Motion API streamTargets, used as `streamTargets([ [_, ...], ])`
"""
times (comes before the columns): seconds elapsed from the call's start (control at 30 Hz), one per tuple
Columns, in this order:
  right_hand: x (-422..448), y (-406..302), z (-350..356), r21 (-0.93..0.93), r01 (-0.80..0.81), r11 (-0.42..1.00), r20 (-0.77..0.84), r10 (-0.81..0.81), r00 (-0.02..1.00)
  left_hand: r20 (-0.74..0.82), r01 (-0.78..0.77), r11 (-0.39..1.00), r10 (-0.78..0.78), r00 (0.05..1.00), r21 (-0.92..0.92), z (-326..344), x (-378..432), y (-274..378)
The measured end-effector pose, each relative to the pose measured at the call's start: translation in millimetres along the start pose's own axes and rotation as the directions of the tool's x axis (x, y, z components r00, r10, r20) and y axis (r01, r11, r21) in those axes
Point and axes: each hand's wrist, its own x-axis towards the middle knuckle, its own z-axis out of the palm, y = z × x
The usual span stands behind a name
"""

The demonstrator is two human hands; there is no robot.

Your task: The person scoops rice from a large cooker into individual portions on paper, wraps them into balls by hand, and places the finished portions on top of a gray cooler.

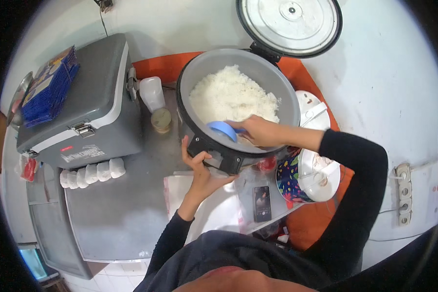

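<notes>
In front of me stands a large rice cooker [185, 126] with a grey inner pot [290, 109], part full of cooked white rice [237, 95]. Its round lid [292, 22] is tipped back against the wall. My right hand [259, 130] reaches over the pot's near rim and grips the handle of a blue scoop [221, 128]. The scoop lies low at the pot's near side, its bowl partly hidden. My left hand [200, 175] is at the cooker's front, fingers spread, seemingly touching the front panel [215, 158].
White paper sheets [211, 215] lie below the cooker, beside a phone [262, 204]. A patterned container with a white lid [319, 175] stands right. Left are a grey cooler box [91, 98] bearing blue packets [53, 89], a row of white-wrapped bundles [93, 174] and a clear plastic container [152, 93].
</notes>
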Motion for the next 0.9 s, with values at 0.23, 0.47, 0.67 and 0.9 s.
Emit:
streamTargets([
  [0.23,-10,9,-13,0.071,0.097,0.993,-0.091,-0.090,0.992,0.006,0.002,1.000,-0.002,1.000,0.024,-10,-1,3],
  [0.47,-12,23,-17,0.653,-0.197,0.731,0.140,0.139,0.980,-0.008,-0.031,0.998,0.031,0.999,0.056,-11,-5,5],
  [0.67,-69,-48,-20,0.894,-0.062,0.443,-0.033,0.203,0.979,0.175,0.121,0.990,-0.105,0.979,-0.079,-45,-29,-14],
  [0.9,-121,-123,174,0.991,-0.064,-0.118,0.104,0.368,0.924,0.594,0.181,0.864,-0.461,0.659,0.470,-122,-178,-56],
])
